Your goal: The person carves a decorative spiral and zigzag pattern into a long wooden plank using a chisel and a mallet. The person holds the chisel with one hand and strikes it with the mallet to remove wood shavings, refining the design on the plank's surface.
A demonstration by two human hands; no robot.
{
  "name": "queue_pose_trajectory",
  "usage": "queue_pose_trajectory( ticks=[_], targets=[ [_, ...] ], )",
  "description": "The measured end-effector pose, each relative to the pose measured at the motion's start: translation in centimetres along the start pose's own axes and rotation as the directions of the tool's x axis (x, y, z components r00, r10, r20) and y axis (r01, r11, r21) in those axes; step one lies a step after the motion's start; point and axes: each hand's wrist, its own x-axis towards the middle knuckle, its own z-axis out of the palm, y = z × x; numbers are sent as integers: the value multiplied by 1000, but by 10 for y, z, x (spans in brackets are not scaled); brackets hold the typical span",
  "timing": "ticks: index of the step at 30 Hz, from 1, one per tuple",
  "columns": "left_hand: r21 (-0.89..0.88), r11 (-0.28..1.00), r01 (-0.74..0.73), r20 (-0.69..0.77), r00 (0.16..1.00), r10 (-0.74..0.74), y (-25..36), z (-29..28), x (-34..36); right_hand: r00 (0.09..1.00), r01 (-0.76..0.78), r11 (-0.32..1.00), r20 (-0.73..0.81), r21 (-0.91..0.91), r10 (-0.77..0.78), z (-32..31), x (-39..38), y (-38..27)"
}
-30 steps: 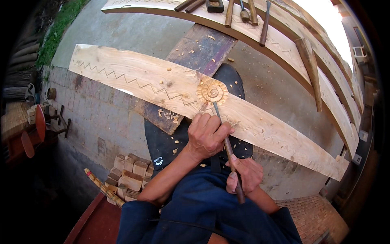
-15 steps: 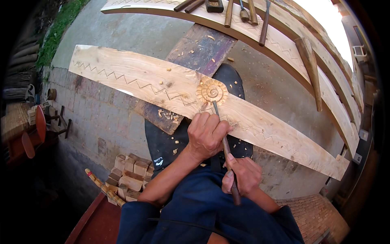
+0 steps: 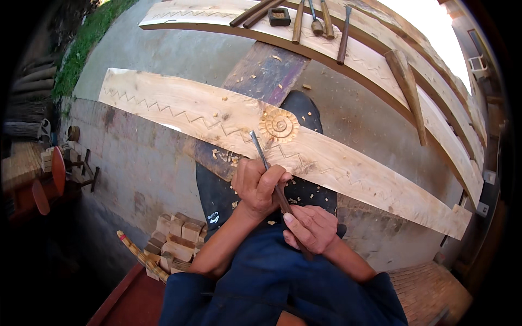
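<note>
Both hands are closed on one wood carving chisel (image 3: 281,199) with a dark wooden handle and a metal blade. My left hand (image 3: 255,183) grips it where blade meets handle; my right hand (image 3: 312,231) wraps the lower handle, palm toward my body. The blade tip points up and left, over the near edge of a long pale board (image 3: 179,103); whether it touches the wood I cannot tell. Just right of the tip is a carved round spiral rosette (image 3: 280,125) with a petalled rim. Zigzag lines run along the board on both sides of it.
Under the board lies a dark plank (image 3: 263,73) with wood shavings. Beyond, a curved beam (image 3: 217,24) carries several chisels (image 3: 344,41), a small square box (image 3: 279,17) and a tapered wooden mallet (image 3: 406,89). Wood blocks (image 3: 176,247) are piled at lower left.
The chisel has come off the rosette; its tip swung left and toward me. Both hands moved left with it, still gripping. The view has shifted slightly.
</note>
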Motion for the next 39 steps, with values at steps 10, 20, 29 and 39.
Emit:
queue_pose_trajectory(
  ticks=[10,20,29,39],
  targets=[
    [181,983,26,171,984,-57,-17,0,6,966,-258,945,-43,-199,255,-37,-14,16],
    [-408,892,-193,475,790,388,9,7,-10,914,-406,909,-64,-95,401,-40,4,62],
    [-226,972,-66,344,928,143,-17,27,5,905,-394,909,231,135,358,-58,6,41],
    [-163,981,-106,377,912,161,-8,16,16,873,-417,891,351,179,339,-73,12,24]
  ],
)
